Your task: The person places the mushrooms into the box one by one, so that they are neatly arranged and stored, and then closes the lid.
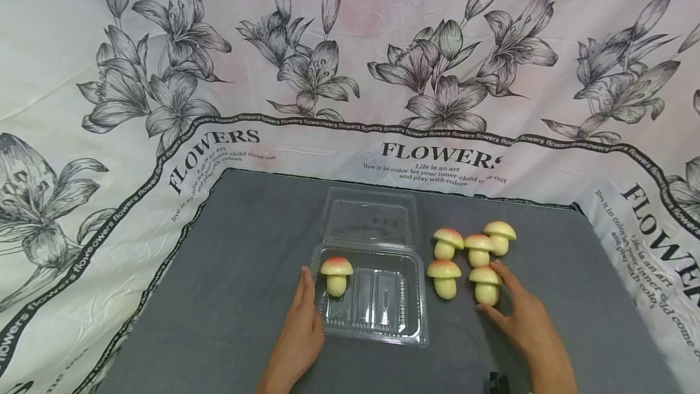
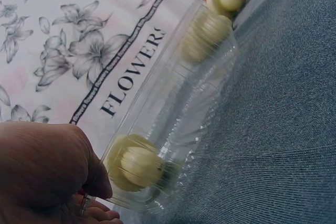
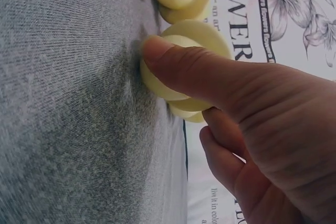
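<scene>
A clear plastic clamshell box [image 1: 372,321] lies with its lid folded back, and one toy mushroom [image 1: 336,284] with a reddish cap sits in its left part. My left hand [image 1: 299,327] grips the box's left edge, thumb and fingers on either side of the rim in the left wrist view. To the right of the box, my right hand [image 1: 527,321] holds the nearest mushroom [image 1: 485,293] of a small group between thumb and fingers. In the right wrist view the thumb [image 3: 184,69] lies across that mushroom's pale stem.
Several more mushrooms stand close together beyond the right hand, including one [image 1: 444,281] near the box's right wall. The transparent lid [image 1: 372,221] rests behind the base on the grey cloth [image 1: 246,260]. A flower-printed curtain [image 1: 306,151] borders the table's back and sides.
</scene>
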Action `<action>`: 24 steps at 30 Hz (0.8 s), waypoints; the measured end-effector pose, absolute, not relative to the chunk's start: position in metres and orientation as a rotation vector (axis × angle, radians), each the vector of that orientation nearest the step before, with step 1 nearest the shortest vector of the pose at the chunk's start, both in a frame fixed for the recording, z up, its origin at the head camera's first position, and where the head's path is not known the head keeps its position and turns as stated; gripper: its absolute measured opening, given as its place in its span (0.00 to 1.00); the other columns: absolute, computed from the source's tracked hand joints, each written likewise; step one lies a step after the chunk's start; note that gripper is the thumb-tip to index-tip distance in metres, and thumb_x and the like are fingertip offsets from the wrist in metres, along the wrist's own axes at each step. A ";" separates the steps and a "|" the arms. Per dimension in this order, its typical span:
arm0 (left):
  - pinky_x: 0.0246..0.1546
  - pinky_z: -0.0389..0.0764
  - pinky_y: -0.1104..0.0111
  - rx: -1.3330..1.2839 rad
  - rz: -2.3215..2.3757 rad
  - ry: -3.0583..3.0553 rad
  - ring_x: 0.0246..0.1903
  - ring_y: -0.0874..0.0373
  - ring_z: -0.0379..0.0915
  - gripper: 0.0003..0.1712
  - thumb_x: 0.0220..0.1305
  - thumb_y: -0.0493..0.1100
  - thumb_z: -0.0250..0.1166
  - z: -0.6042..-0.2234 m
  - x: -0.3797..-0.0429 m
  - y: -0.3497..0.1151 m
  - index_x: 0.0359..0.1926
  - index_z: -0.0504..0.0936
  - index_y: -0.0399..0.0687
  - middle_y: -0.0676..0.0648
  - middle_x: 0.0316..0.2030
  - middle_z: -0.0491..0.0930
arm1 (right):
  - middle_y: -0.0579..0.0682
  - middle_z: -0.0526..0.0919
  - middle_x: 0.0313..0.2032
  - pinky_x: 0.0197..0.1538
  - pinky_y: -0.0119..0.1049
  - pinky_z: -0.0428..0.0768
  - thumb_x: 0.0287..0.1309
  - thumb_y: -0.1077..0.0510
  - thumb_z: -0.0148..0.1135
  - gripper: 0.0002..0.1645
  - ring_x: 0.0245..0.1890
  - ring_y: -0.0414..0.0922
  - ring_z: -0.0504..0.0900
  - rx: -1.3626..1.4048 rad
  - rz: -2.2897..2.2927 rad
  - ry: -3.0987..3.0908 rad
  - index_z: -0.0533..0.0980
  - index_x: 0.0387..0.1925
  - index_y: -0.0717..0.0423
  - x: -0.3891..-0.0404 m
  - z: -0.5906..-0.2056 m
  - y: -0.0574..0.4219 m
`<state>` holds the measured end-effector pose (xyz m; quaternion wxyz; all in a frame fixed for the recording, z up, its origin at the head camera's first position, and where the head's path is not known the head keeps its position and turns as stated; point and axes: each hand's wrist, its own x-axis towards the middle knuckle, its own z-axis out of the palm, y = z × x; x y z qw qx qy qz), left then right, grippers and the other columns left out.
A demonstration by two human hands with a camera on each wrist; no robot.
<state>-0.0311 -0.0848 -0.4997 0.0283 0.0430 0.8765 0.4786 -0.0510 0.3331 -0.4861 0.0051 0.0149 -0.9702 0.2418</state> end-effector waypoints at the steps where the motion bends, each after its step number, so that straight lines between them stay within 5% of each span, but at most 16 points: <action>1: 0.73 0.62 0.44 0.135 1.477 2.706 0.81 0.42 0.42 0.43 0.74 0.25 0.46 -0.500 -0.031 -0.085 0.84 0.40 0.32 0.34 0.84 0.38 | 0.78 0.69 0.69 0.46 0.71 0.78 0.57 0.54 0.80 0.60 0.51 0.80 0.79 0.038 0.757 -3.047 0.55 0.83 0.52 -0.051 -0.486 0.333; 24: 0.66 0.69 0.48 0.143 1.446 2.728 0.80 0.43 0.46 0.43 0.73 0.25 0.47 -0.498 -0.031 -0.085 0.84 0.40 0.32 0.34 0.84 0.38 | 0.82 0.76 0.59 0.45 0.70 0.78 0.59 0.48 0.79 0.55 0.47 0.78 0.81 0.014 0.730 -3.021 0.60 0.78 0.61 -0.048 -0.488 0.332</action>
